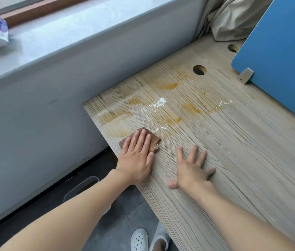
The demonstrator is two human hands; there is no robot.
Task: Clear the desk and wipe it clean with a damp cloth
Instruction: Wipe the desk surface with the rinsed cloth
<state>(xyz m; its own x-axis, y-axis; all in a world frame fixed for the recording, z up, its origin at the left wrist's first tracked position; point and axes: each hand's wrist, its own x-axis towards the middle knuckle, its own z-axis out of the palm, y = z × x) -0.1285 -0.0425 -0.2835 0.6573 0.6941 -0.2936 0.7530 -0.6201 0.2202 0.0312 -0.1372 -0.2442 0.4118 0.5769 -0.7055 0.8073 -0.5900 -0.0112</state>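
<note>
Wooden desk (pixel 242 151) against a grey wall below a window ledge. Only spills show on the visible top, so the clearing step looks done. Wiping judged barely begun: orange-brown stains (pixel 168 86) and white crumbs (pixel 160 103) cover the middle and far-left area. Brown cloth (pixel 155 142) lies at the near-left edge of the stained patch, under the left hand (pixel 135 156), whose straight fingers press it flat. Right hand (pixel 192 167) is just right of it, fingers splayed on bare wood, holding nothing. Remaining: everything out to the cable hole (pixel 199 70) and blue panel (pixel 279 51).
</note>
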